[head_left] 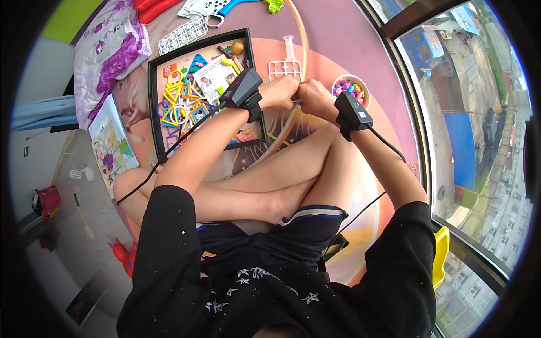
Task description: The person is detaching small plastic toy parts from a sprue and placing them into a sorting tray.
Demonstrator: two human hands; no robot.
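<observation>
The person sits cross-legged on a pink mat [338, 50], and both fists meet just above the raised knee: the left hand [280, 92] and the right hand [314, 98] have their fingers curled shut and pressed together around something too small to make out. Just beyond the knuckles, toward the mat's far edge, a white plastic grid [284, 69] lies flat with a syringe [290, 46] at its top, and a small bowl of coloured beads [350, 87] sits close by the right wrist. On the left side of the mat a black-framed tray [152, 96] holds bright plastic shapes.
</observation>
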